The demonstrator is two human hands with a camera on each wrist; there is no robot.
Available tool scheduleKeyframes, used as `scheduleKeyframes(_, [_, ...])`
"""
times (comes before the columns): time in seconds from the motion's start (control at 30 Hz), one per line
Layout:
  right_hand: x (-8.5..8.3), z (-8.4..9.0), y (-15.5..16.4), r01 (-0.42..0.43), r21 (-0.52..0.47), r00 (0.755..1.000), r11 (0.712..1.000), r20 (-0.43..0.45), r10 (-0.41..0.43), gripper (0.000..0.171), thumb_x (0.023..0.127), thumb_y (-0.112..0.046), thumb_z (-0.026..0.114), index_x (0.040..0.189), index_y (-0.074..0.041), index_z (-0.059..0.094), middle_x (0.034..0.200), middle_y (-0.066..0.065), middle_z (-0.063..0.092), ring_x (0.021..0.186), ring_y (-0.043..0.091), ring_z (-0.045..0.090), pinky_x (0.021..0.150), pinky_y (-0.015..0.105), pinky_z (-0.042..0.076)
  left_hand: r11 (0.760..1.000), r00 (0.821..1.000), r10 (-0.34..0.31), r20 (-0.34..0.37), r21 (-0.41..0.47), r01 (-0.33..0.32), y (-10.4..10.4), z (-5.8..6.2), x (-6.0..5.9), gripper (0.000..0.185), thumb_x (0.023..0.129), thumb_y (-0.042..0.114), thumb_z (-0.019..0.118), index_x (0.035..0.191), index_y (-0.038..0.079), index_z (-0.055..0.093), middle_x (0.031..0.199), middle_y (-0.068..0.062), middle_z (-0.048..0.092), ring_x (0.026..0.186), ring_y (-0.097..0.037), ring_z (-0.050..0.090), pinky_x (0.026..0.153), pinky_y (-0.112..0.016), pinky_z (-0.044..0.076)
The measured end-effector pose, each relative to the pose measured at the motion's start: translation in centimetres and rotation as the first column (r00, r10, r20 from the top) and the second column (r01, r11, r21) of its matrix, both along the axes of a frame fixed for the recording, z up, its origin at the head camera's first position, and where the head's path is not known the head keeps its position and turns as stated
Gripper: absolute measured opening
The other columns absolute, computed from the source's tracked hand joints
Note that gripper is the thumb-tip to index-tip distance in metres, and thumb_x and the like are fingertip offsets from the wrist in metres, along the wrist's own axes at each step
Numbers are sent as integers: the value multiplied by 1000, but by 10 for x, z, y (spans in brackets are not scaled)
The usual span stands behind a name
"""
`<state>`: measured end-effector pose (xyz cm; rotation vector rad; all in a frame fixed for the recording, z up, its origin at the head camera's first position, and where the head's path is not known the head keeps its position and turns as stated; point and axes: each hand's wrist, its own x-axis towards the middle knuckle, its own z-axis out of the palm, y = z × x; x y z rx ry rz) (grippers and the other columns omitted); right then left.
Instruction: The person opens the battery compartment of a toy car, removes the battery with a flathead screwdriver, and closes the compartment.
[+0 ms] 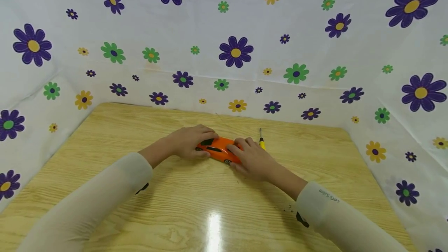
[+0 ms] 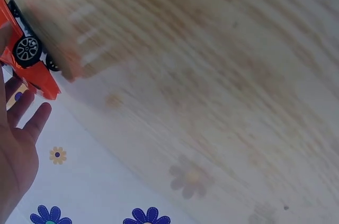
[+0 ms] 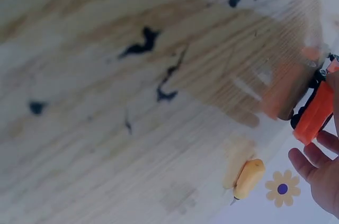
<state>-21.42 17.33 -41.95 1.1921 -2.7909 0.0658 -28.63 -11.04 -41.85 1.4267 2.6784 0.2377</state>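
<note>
An orange toy car point(image 1: 218, 149) lies on the wooden table point(image 1: 196, 209) near its middle. My left hand point(image 1: 196, 140) grips the car's left end, fingers laid over its roof. My right hand point(image 1: 246, 154) holds the right end, thumb and fingers on either side. In the left wrist view the car point(image 2: 26, 60) shows a grey wheel, with my left hand point(image 2: 18, 139) beside it. The right wrist view shows the car's end point(image 3: 317, 112) between my right hand's point(image 3: 323, 173) thumb and fingers. A yellow-handled screwdriver point(image 1: 261, 140) lies just right of my right hand.
Flowered white cloth point(image 1: 224, 49) walls the table at the back and both sides. The screwdriver's yellow handle point(image 3: 249, 178) lies near the table's far edge. Dark marks point(image 3: 143, 44) spot the wood near my right sleeve. Long pale sleeves point(image 1: 91, 205) cover both forearms.
</note>
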Motion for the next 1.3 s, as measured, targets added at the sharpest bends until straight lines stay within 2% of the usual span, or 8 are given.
scheduleKeyframes(0.17, [-3, 1, 1, -11, -20, 1000, 1000, 25, 11, 48, 101, -30, 64, 145, -16, 52, 141, 15, 50, 119, 35, 51, 101, 51, 52, 1000, 999, 4, 36, 27, -5, -1, 0, 2, 66, 99, 50, 64, 153, 17, 46, 150, -9, 50, 135, -30, 49, 112, -49, 46])
scheduleKeyframes(0.4, [-11, 5, 0, -47, -6, 996, 999, 74, 47, 49, 99, -22, 62, 146, -15, 49, 144, 13, 49, 126, 35, 49, 106, 50, 49, 999, 1000, 23, 9, 30, -24, -6, -2, 12, 67, 98, 52, 66, 152, 16, 48, 144, -9, 54, 127, -29, 52, 108, -46, 49])
scheduleKeyframes(0.57, [-12, 6, 1, -66, -5, 995, 998, 78, 66, 50, 97, -17, 62, 145, -14, 50, 143, 13, 50, 125, 35, 50, 105, 49, 50, 998, 999, 31, 23, 49, -32, -11, -5, 19, 68, 99, 53, 63, 154, 17, 46, 146, -10, 52, 127, -28, 51, 106, -46, 50])
scheduleKeyframes(0.93, [-8, 4, 0, -131, -34, 989, 991, 64, 133, 50, 98, -23, 70, 144, -14, 51, 138, 12, 53, 124, 34, 52, 105, 48, 51, 998, 999, 33, 21, 51, -34, -19, -4, 28, 68, 98, 54, 63, 154, 19, 47, 145, -8, 53, 127, -27, 51, 104, -46, 52])
scheduleKeyframes(1.3, [1, 4, 2, -171, 24, 985, 985, 44, 170, 53, 97, -27, 74, 143, -17, 50, 138, 9, 53, 123, 30, 53, 103, 44, 53, 999, 999, 17, 43, 50, -19, -24, -2, 40, 69, 97, 56, 65, 154, 21, 48, 146, -9, 52, 129, -28, 51, 102, -46, 53])
